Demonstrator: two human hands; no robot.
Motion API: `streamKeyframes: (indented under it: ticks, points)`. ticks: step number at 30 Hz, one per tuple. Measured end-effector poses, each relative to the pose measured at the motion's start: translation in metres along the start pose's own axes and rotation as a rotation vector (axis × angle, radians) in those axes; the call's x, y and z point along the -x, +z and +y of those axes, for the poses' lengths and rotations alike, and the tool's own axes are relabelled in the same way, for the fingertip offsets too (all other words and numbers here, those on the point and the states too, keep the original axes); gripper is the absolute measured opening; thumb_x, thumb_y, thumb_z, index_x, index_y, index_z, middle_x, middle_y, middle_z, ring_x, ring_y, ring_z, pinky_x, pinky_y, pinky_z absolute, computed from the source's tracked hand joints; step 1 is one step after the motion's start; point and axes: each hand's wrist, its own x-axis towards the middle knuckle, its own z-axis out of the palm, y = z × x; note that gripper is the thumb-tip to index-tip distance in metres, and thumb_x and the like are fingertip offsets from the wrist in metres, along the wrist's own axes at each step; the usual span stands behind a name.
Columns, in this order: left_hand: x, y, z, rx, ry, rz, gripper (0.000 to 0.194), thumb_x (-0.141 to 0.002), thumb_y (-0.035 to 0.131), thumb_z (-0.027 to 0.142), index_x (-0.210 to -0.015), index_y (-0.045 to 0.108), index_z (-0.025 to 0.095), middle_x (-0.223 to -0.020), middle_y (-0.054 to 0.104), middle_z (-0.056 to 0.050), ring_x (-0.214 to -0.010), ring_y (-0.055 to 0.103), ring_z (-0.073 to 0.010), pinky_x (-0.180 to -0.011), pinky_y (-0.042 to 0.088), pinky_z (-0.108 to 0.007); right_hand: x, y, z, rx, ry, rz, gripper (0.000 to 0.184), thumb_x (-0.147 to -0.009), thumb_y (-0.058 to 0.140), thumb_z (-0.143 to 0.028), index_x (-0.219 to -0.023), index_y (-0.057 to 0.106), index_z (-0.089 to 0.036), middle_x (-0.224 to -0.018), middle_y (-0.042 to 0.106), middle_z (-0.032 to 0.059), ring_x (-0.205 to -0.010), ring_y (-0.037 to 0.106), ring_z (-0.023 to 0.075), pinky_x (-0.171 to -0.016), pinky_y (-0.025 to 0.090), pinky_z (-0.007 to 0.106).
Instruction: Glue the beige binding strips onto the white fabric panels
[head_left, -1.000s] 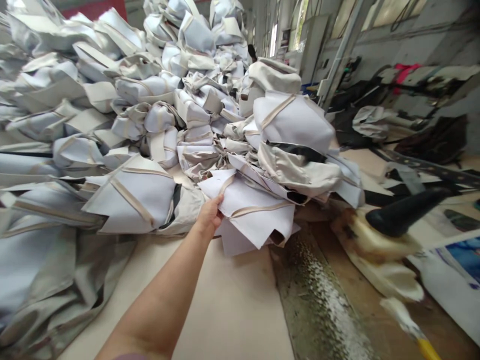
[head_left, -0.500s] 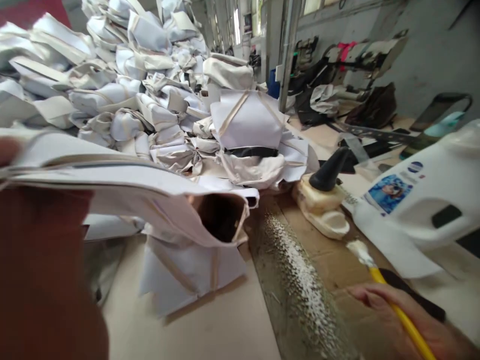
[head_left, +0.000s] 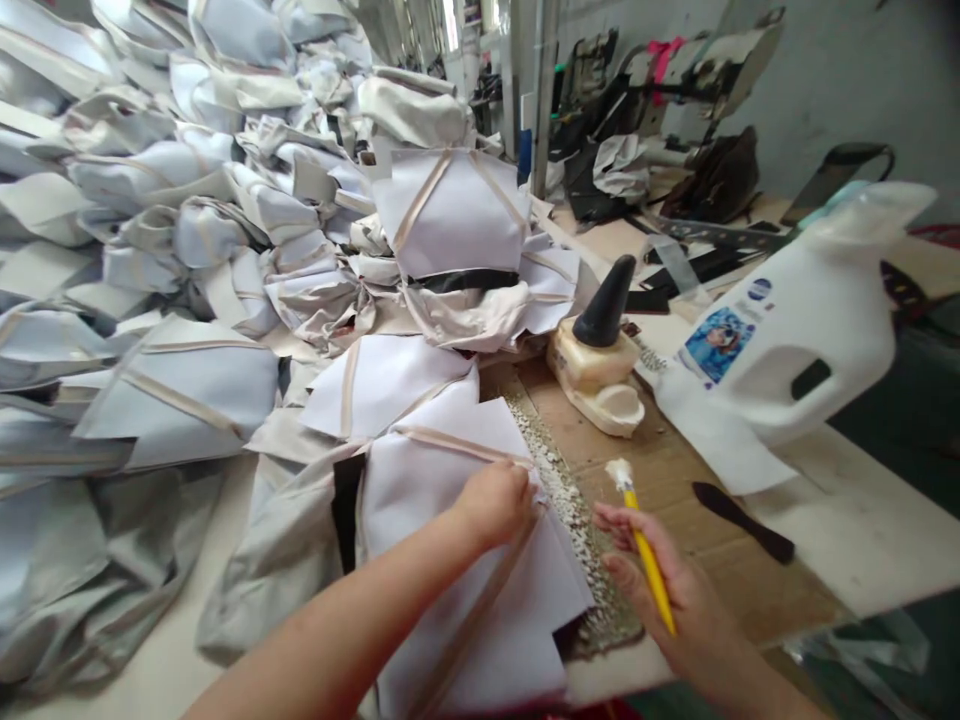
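Note:
My left hand (head_left: 499, 502) is closed, with its fingers pinching the right edge of a white fabric piece (head_left: 427, 485). The piece has beige tape strips and lies partly over a glue-smeared board (head_left: 551, 465). In my right hand (head_left: 667, 570) is a brush (head_left: 649, 565) with a yellow handle, its tip coated in white paste. The fingers wrap loosely around that handle, and the bristles point away from me. Beyond the brush sits a glue-crusted, yellowish container (head_left: 589, 365) with a black cone (head_left: 606, 305) on top.
A large heap of white and beige sewn pieces (head_left: 202, 190) fills the left and back. On the right stands a big white jug (head_left: 817, 320). A dark flat blade-like tool (head_left: 742, 522) lies on the cardboard (head_left: 675, 500). Behind is a sewing machine (head_left: 712, 75).
The white piece held up near the camera at left is lowered onto the table. My left hand has moved right to its edge. The view has shifted, and the brush remains in my right hand.

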Motion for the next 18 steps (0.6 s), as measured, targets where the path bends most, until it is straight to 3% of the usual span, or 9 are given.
streamKeyframes:
  ticks: [2,3,4,6,7,9,13,18]
  points:
    - [0.013,-0.003,-0.013,-0.101,0.151,0.061,0.021,-0.085,0.046,0.025,-0.086,0.065,0.018,-0.109,0.063,-0.007,-0.109,0.052,-0.0205,-0.097,0.035,-0.032,-0.004,-0.014,0.011,-0.035,0.037,0.072,0.037,-0.085,0.051,-0.045,-0.114,0.051,-0.024,-0.114,0.061,0.0089,-0.105,0.058,0.0224,-0.09,0.048,0.036]
    - [0.02,-0.009,-0.021,-0.183,0.175,0.16,0.023,-0.086,0.044,0.025,-0.092,0.065,0.02,-0.118,0.06,-0.007,-0.118,0.046,-0.0213,-0.102,0.029,-0.036,-0.01,-0.025,0.014,-0.069,0.058,0.138,0.035,-0.086,0.048,-0.046,-0.112,0.052,-0.023,-0.108,0.063,0.0084,-0.1,0.06,0.0215,-0.087,0.049,0.034]
    - [0.025,-0.017,-0.029,-0.279,0.147,0.292,0.026,-0.088,0.042,0.027,-0.099,0.064,0.02,-0.126,0.054,-0.008,-0.125,0.038,-0.0231,-0.106,0.022,-0.04,-0.019,-0.036,0.017,-0.104,0.082,0.218,0.034,-0.088,0.044,-0.047,-0.109,0.054,-0.022,-0.097,0.065,0.0074,-0.092,0.063,0.0205,-0.082,0.051,0.033]
    - [0.03,-0.032,-0.044,-0.451,-0.045,0.544,0.037,-0.089,0.039,0.035,-0.117,0.057,0.019,-0.137,0.043,-0.013,-0.132,0.027,-0.0296,-0.106,0.017,-0.051,-0.047,-0.058,0.019,-0.15,0.127,0.375,0.036,-0.089,0.038,-0.049,-0.099,0.057,-0.02,-0.07,0.062,0.0028,-0.073,0.064,0.0186,-0.072,0.052,0.031]
    - [0.029,-0.037,-0.05,-0.499,-0.152,0.592,0.043,-0.088,0.041,0.041,-0.123,0.053,0.018,-0.14,0.038,-0.015,-0.132,0.024,-0.033,-0.103,0.017,-0.056,-0.064,-0.067,0.02,-0.156,0.143,0.432,0.037,-0.089,0.036,-0.049,-0.092,0.058,-0.019,-0.059,0.056,-0.0002,-0.066,0.063,0.0178,-0.068,0.052,0.03]
    - [0.023,-0.039,-0.059,-0.555,-0.211,0.527,0.051,-0.084,0.045,0.049,-0.127,0.049,0.022,-0.141,0.036,-0.015,-0.132,0.023,-0.037,-0.099,0.015,-0.064,-0.098,-0.08,0.021,-0.115,0.15,0.493,0.032,-0.086,0.039,-0.045,-0.081,0.057,-0.019,-0.049,0.048,-0.0032,-0.06,0.061,0.0172,-0.063,0.05,0.028]
    - [0.013,-0.017,-0.07,-0.58,-0.013,0.319,0.044,-0.084,0.046,0.05,-0.122,0.054,0.03,-0.137,0.044,-0.008,-0.128,0.03,-0.0351,-0.099,-0.001,-0.068,-0.151,-0.081,0.023,0.052,0.19,0.433,0.02,-0.076,0.05,-0.036,-0.066,0.057,-0.02,-0.045,0.053,-0.0023,-0.051,0.057,0.0158,-0.055,0.045,0.026]
    - [0.009,0.004,-0.084,-0.53,0.047,0.325,0.044,-0.087,0.043,0.049,-0.126,0.051,0.031,-0.137,0.044,-0.006,-0.13,0.029,-0.0332,-0.101,-0.01,-0.062,-0.174,-0.071,0.02,0.22,0.234,0.331,0.018,-0.069,0.053,-0.028,-0.053,0.057,-0.021,-0.037,0.051,-0.003,-0.045,0.052,0.0154,-0.05,0.038,0.026]
